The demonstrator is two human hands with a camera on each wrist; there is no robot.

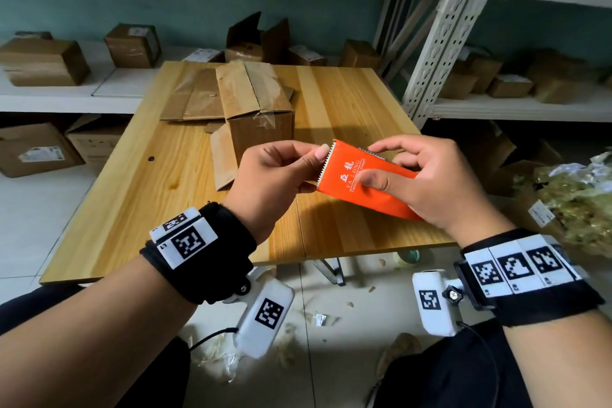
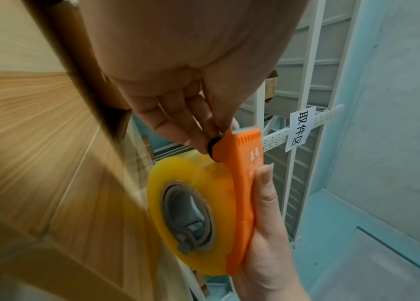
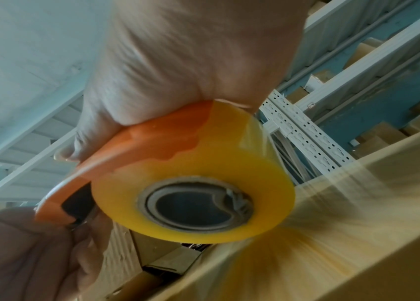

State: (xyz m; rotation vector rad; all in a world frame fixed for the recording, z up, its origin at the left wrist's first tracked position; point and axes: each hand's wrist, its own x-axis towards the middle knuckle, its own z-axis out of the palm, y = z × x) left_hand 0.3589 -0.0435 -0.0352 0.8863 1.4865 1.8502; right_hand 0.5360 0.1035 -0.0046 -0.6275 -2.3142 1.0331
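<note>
One tape dispenser (image 1: pixel 346 164) held by left hand (image 1: pixel 271 174) and right hand (image 1: pixel 440 182)

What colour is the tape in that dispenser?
Tape roll in the dispenser: translucent yellow, clearest in the right wrist view.

Glossy orange plastic tape dispenser (image 1: pixel 364 180)

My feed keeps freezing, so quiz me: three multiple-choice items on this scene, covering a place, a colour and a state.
1. Where is the box nearest the hands? A on the table; B on the floor; C on a chair.
2. What colour is the tape dispenser? A blue; B orange; C green.
3. What is the left hand doing? A lying flat; B pinching the dispenser's toothed end; C hanging idle.
Answers: 1 A, wood shows around it; 2 B, its body is orange; 3 B, its thumb presses the teeth.
</note>
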